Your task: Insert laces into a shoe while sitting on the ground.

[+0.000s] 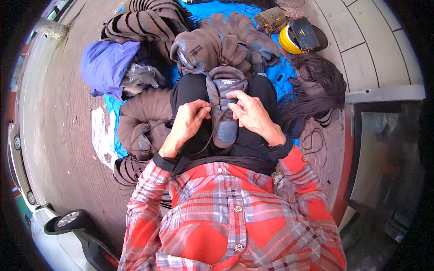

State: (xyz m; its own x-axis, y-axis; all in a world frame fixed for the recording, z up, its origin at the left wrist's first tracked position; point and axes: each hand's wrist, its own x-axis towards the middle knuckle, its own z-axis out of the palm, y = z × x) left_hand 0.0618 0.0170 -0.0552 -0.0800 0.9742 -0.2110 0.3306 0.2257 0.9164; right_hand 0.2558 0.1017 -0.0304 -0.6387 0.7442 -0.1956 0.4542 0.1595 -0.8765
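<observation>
Holding grey shoe (224, 106) on my lap in head view — it rests on black cloth (253, 144) over my knees. My left hand (187, 122) pinches dark lace (205, 144) at shoe's left side, fingers closed on it. My right hand (253, 115) grips shoe's top right, fingertips curled on laces. Pile of brown shoe tops (235, 40) lies just past shoe on blue sheet (275, 72). Yellow helmet (289, 43) sits far right. Purple bag (106, 65) sits far left.

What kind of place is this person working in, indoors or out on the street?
Most likely an outdoor pavement workspot beside a road. A blue tarp lies on paved ground, piled with brown shoe uppers, and parked cars stand close by. Both hands are on a grey shoe.
</observation>
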